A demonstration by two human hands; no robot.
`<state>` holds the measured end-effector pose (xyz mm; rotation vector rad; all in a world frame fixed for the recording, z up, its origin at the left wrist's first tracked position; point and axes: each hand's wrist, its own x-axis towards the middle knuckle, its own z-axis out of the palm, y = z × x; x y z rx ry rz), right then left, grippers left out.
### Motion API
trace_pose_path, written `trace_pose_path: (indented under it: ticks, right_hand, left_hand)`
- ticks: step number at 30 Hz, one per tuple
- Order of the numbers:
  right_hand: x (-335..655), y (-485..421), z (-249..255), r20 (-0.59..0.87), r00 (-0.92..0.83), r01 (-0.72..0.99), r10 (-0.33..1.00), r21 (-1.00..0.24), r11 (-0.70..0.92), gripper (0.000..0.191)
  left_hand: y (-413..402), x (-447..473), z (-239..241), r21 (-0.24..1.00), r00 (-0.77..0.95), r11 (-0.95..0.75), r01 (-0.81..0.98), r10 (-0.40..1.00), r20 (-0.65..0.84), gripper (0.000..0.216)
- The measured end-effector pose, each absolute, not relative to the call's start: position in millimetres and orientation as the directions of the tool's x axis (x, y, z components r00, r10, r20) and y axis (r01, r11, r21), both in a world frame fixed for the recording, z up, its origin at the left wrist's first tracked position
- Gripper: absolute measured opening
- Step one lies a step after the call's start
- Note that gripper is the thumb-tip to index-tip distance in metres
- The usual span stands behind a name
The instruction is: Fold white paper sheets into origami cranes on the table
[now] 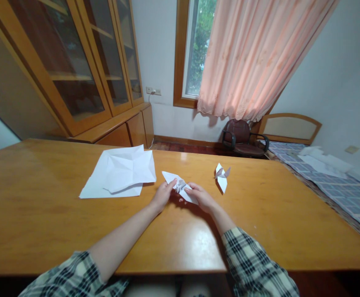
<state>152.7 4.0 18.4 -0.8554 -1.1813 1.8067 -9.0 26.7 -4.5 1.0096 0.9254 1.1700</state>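
Note:
Between my two hands is a white folded paper crane, held just above the table, its wings spread to either side. My left hand pinches its left part with the thumb on top. On the right part, my right hand grips the paper, also thumb uppermost. The fingers underneath are mostly hidden. To the right of my hands, a second folded paper crane rests on the table by itself. Left of my hands lie white paper sheets, stacked unevenly, the upper one marked with creases.
The wooden table spans the whole foreground. Behind it stand a glass-doored cabinet at left and a brown armchair below a pink curtain. A bed with a checked cover is on the right.

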Motion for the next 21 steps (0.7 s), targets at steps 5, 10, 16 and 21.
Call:
trace_pose_path:
  ticks: [5,10,16,21]
  right_hand:
    - [153,4,17,-0.091,-0.475,-0.281,0.875,-0.927,-0.249,0.034]
    - [155,5,15,-0.078,-0.483,-0.284,0.872,-0.928,-0.240,0.034]
    - [159,7,16,-0.098,-0.453,-0.203,0.886,-0.956,-0.210,0.033]
    - [159,4,19,-0.104,-0.436,-0.147,0.894,-0.972,-0.184,0.031]
  left_hand:
    - [22,-7,4,0.902,0.186,0.185,-0.389,0.975,-0.120,0.038]
    - [19,-5,8,0.871,0.203,0.238,-0.429,0.965,-0.164,0.033]
    - [20,-8,5,0.870,0.229,0.233,-0.435,0.963,-0.144,0.033]
    - [15,-10,12,0.880,0.434,0.276,-0.386,0.896,-0.091,0.036]
